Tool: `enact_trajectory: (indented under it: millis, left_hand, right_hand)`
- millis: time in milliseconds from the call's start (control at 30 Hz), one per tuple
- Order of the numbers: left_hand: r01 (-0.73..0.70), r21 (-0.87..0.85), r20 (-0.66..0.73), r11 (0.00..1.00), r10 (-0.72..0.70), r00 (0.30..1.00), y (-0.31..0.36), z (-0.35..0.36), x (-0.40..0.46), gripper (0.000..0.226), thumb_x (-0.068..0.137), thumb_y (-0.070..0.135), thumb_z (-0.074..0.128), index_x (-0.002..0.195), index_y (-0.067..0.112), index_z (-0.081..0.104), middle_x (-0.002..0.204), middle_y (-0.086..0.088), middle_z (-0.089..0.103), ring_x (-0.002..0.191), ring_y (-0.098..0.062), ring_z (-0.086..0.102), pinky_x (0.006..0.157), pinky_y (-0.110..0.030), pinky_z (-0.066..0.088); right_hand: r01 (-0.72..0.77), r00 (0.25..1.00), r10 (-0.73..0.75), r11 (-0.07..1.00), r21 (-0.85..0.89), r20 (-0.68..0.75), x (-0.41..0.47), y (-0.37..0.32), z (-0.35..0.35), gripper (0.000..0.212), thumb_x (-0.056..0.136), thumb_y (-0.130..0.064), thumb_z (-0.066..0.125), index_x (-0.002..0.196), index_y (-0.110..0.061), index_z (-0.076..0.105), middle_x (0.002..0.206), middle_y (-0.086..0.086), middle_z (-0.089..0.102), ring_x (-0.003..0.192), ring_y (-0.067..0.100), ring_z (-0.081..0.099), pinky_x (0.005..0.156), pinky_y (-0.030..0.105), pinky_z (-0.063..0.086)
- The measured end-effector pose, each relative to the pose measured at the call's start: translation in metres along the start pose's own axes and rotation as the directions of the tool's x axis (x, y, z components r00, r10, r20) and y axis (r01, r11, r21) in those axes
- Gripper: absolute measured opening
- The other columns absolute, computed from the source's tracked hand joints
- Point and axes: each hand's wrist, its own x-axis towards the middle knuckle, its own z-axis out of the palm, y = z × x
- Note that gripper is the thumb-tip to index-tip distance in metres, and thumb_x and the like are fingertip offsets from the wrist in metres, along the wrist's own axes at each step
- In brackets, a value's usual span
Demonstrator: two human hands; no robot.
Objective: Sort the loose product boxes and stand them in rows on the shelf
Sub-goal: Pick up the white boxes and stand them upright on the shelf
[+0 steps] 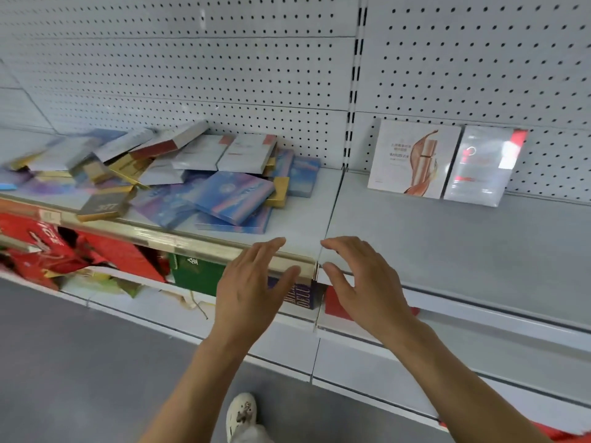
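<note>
A loose pile of flat product boxes (pixel 192 174) lies on the left part of the white shelf (pixel 447 238): blue-purple, white, gold and dark ones, mixed and overlapping. Two white boxes stand leaning against the pegboard at the right, one with a brown swirl picture (pixel 412 158), one glossy with red marks (pixel 483 167). My left hand (pixel 252 282) and my right hand (pixel 358 279) hover side by side over the shelf's front edge, fingers spread and relaxed, holding nothing.
A gold price rail (pixel 179 241) runs along the left shelf front. The lower shelf holds red bags (pixel 48 247), a green box (pixel 195 273) and a dark blue box (pixel 300 292). White pegboard (pixel 224 59) backs the shelf. Grey floor and my shoe (pixel 241 414) lie below.
</note>
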Motion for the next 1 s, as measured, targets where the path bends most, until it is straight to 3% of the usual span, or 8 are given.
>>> enact_trajectory:
  millis: [167, 333, 533, 633, 800, 900, 1000]
  left_hand:
    - [0.070, -0.058, -0.014, 0.996, -0.071, 0.997, -0.067, -0.019, 0.039, 0.055, 0.085, 0.059, 0.052, 0.134, 0.032, 0.050, 0.130, 0.008, 0.059, 0.118, -0.014, 0.056, 0.094, -0.039, 0.051]
    - [0.082, -0.081, -0.022, 0.993, -0.084, 0.996, -0.148, -0.046, 0.100, 0.049, 0.088, 0.047, 0.062, 0.132, 0.027, 0.053, 0.127, 0.009, 0.060, 0.115, -0.011, 0.056, 0.094, -0.031, 0.048]
    - [0.056, -0.012, 0.151, 0.998, -0.054, 0.987, -0.223, -0.063, 0.179, 0.049, 0.091, 0.046, 0.059, 0.135, 0.026, 0.050, 0.134, 0.006, 0.056, 0.118, -0.014, 0.054, 0.094, -0.033, 0.046]
    - [0.075, -0.025, 0.249, 0.997, -0.067, 0.966, -0.245, -0.059, 0.210, 0.051, 0.090, 0.048, 0.058, 0.136, 0.027, 0.047, 0.134, 0.005, 0.055, 0.117, -0.014, 0.054, 0.095, -0.033, 0.045]
    - [0.111, -0.107, 0.398, 0.988, -0.060, 0.915, -0.256, -0.042, 0.237, 0.055, 0.090, 0.049, 0.058, 0.137, 0.024, 0.046, 0.130, 0.000, 0.061, 0.111, -0.015, 0.059, 0.096, -0.035, 0.047]
    - [0.077, -0.109, 0.392, 0.991, -0.029, 0.919, -0.253, -0.035, 0.247, 0.055, 0.090, 0.052, 0.056, 0.136, 0.023, 0.046, 0.125, 0.001, 0.063, 0.106, -0.015, 0.061, 0.095, -0.038, 0.049]
    - [0.139, -0.204, 0.405, 0.969, -0.046, 0.913, -0.246, -0.029, 0.261, 0.052, 0.091, 0.047, 0.058, 0.135, 0.020, 0.048, 0.125, 0.004, 0.062, 0.102, -0.011, 0.058, 0.090, -0.031, 0.047]
  right_hand:
    - [-0.025, 1.000, 0.025, 0.997, 0.066, 0.011, 0.052, -0.026, 0.042, 0.030, 0.095, -0.033, 0.052, 0.126, -0.030, 0.051, 0.125, -0.015, 0.054, 0.110, 0.003, 0.052, 0.086, 0.019, 0.038]
    - [-0.157, 0.988, 0.156, 0.963, 0.218, 0.022, 0.115, -0.059, 0.091, 0.027, 0.095, -0.032, 0.054, 0.122, -0.031, 0.053, 0.121, -0.018, 0.055, 0.104, 0.000, 0.054, 0.088, 0.030, 0.049]
    - [-0.382, 0.924, 0.376, 0.899, 0.214, 0.073, 0.180, -0.071, 0.141, 0.035, 0.094, -0.032, 0.055, 0.127, -0.023, 0.048, 0.123, -0.005, 0.056, 0.101, 0.012, 0.059, 0.090, 0.037, 0.051]
    - [-0.511, 0.858, 0.505, 0.827, 0.235, 0.088, 0.199, -0.072, 0.155, 0.041, 0.092, -0.035, 0.056, 0.127, -0.019, 0.043, 0.114, -0.005, 0.057, 0.093, 0.016, 0.061, 0.087, 0.042, 0.052]
    - [-0.639, 0.730, 0.669, 0.597, 0.485, 0.138, 0.214, -0.072, 0.174, 0.039, 0.086, -0.028, 0.063, 0.118, -0.014, 0.046, 0.103, 0.006, 0.064, 0.080, 0.023, 0.066, 0.049, 0.032, 0.056]
    - [-0.630, 0.689, 0.714, 0.505, 0.589, 0.125, 0.221, -0.077, 0.176, 0.038, 0.086, -0.019, 0.067, 0.118, -0.010, 0.050, 0.105, 0.009, 0.064, 0.078, 0.019, 0.064, 0.043, 0.019, 0.047]
    - [-0.640, 0.643, 0.755, 0.434, 0.634, 0.131, 0.223, -0.080, 0.169, 0.017, 0.088, -0.014, 0.064, 0.103, -0.008, 0.060, 0.090, 0.006, 0.066, 0.072, 0.017, 0.063, 0.046, 0.023, 0.046]
